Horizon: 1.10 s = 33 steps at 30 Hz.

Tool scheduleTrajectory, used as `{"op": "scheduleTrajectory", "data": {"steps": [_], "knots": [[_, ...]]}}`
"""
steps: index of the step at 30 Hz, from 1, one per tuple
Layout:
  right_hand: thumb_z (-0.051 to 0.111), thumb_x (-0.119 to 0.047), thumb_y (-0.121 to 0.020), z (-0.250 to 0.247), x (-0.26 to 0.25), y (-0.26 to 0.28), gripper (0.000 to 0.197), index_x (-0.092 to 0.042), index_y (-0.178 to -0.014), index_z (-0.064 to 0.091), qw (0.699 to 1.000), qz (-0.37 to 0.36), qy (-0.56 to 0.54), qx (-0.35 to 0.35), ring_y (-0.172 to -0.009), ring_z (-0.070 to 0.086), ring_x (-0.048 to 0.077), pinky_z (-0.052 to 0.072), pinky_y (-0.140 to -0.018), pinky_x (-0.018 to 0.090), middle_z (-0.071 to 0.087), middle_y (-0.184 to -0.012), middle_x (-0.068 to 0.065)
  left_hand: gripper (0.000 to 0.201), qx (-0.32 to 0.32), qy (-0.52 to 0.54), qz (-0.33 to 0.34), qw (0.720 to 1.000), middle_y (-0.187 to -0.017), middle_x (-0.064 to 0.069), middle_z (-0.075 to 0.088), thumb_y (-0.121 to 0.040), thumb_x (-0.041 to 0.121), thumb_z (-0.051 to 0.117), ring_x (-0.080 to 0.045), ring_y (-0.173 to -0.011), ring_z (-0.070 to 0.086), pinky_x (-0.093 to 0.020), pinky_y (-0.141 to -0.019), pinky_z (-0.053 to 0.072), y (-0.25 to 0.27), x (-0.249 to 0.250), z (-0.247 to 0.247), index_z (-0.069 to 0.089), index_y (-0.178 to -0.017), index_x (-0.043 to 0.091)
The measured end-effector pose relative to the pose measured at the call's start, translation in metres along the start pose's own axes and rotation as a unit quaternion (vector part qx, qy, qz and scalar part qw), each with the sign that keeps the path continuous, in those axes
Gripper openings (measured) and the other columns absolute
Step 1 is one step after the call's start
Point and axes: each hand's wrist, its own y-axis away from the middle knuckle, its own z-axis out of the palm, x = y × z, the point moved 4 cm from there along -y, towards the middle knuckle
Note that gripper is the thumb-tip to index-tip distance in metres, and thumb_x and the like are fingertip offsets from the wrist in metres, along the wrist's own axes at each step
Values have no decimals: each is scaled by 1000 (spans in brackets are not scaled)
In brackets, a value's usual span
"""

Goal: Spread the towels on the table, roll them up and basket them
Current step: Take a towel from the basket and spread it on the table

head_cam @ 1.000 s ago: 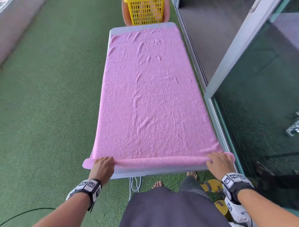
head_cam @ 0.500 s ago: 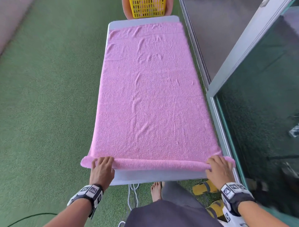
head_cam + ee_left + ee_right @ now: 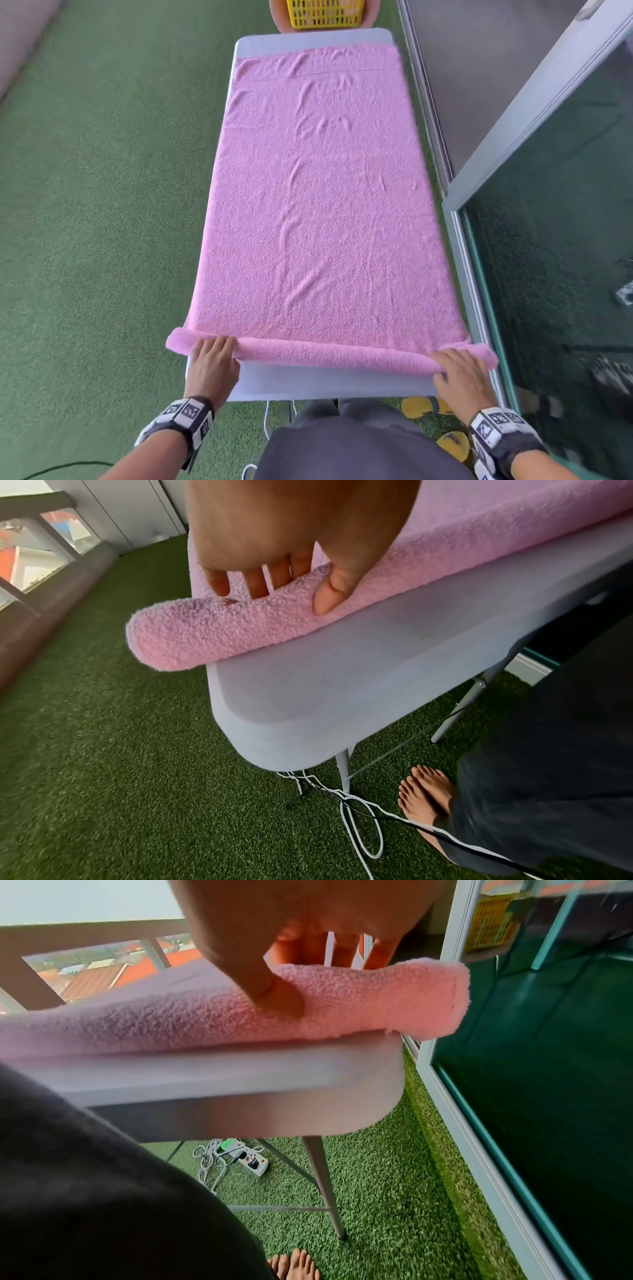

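with the left hand [image 3: 213, 363] and right hand [image 3: 460, 375] each curled over an end of the pink towel's [image 3: 318, 205] thin roll at the counter's [image 3: 329, 382] near edge, uneven pushing could skew it or loosen the overhanging ends.

The towel [image 3: 318, 212] is pink looped terry cloth, matt and nubbly. The table [image 3: 308, 685] top looks like smooth, matt grey plastic. The basket [image 3: 325, 13], top centre, is yellow plastic lattice. The floor [image 3: 96, 205] is rough green artificial turf.
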Motion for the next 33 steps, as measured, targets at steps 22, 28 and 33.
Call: {"op": "scheduleTrajectory", "data": {"steps": [22, 28, 33], "knots": [[83, -14, -61, -6, -15, 0, 52, -29, -109, 67, 999, 40, 16, 22, -103, 62, 20, 44, -89, 42, 68, -110, -6, 17, 27, 16, 14, 999, -83, 4, 64, -72, 9, 71, -15, -78, 59, -41, -85, 48, 16, -10, -1, 62, -85, 17], [56, -24, -86, -24, -8, -27, 30, -33, -112, 67, 998, 32, 51, 2, -118, 51, 16, 31, -104, 44, 60, -125, -10, 22, 16, 18, 0, 1000, -79, 0, 62, -90, 17, 38, -18, -73, 56, -50, -84, 49, -5, -18, -6, 59, -91, 13], [49, -18, -90, -1, -11, -14, 45, -11, -134, 54, 998, -15, -6, 53, -132, 45, 25, 32, -112, 46, 51, -141, 6, 50, 24, 42, 41, 998, -139, -17, 44, -90, 9, 55, -34, -132, 40, -50, -110, 26, -2, -16, 8, 41, -138, 0]]}}
